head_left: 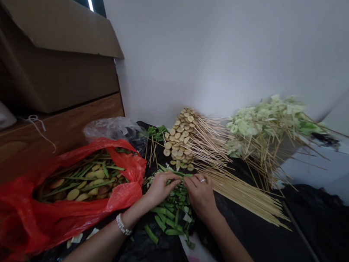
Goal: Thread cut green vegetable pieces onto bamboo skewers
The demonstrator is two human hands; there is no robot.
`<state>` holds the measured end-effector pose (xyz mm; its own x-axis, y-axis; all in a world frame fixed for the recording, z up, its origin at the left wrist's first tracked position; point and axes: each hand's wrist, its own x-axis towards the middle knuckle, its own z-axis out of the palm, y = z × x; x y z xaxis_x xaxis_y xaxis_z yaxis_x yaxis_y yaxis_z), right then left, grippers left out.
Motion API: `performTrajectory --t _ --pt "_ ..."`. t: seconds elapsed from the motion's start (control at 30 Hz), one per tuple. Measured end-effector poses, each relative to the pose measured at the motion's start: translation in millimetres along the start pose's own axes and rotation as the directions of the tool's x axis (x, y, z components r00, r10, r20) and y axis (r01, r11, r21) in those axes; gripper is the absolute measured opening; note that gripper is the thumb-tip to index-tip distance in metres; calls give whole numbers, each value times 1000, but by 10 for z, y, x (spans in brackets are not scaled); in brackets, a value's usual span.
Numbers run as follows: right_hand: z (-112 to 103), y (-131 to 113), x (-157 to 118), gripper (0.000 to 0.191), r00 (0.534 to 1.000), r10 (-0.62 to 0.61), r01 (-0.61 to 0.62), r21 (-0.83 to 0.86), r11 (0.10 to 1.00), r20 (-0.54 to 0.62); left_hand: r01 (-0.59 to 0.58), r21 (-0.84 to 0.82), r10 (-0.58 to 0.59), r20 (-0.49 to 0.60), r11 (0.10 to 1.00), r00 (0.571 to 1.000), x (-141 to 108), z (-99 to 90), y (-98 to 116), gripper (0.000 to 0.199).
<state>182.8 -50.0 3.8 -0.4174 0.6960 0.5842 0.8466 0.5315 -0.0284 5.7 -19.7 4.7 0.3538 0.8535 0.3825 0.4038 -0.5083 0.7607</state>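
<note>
My left hand [163, 187], with a white beaded bracelet on its wrist, pinches one end of a green bean [183, 174]. The other end is pinched by my right hand [201, 192], which wears a ring. The bean lies level between the fingertips. Below both hands a heap of cut green bean pieces [173, 218] spreads over black plastic. Just beyond the fingers are stacked skewers of potato slices [180, 136], their sticks pointing right. Bare bamboo skewers [246, 196] lie in a bundle to the right of my right hand.
A red plastic bag [59, 219] at left holds potato slices and long beans. Skewered cabbage leaves [268, 118] are piled at the back right against the wall. A few green bean skewers [157, 133] lie beside a clear plastic bag [115, 129]. A cardboard box [61, 74] stands upper left.
</note>
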Motion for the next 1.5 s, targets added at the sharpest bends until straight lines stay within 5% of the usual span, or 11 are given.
performTrajectory --t 0.3,0.63,0.87,1.13,1.27,1.4,1.5 --pt "6 -2 -7 14 997 -72 74 -67 995 32 -103 159 75 168 982 983 -13 -32 26 23" --pt "78 -43 -36 15 979 168 -106 416 903 -115 112 -278 -69 159 954 985 22 -72 -5 30" --pt "66 -149 -20 13 934 330 -207 547 811 -137 298 -482 -229 198 824 953 -6 -13 15 35" --pt "97 -230 -21 11 875 475 -296 668 683 -98 335 -633 -260 211 698 942 -26 71 -25 35" --pt "100 -179 -13 13 915 390 -258 592 763 -104 340 -572 -278 196 747 940 -17 92 -36 36" --pt "17 -124 0 17 983 178 -160 275 948 -40 228 -368 -204 103 902 974 0 114 -49 36" --pt "-46 -125 8 11 995 97 -98 56 994 25 143 -232 -135 51 962 990 5 130 -50 35"
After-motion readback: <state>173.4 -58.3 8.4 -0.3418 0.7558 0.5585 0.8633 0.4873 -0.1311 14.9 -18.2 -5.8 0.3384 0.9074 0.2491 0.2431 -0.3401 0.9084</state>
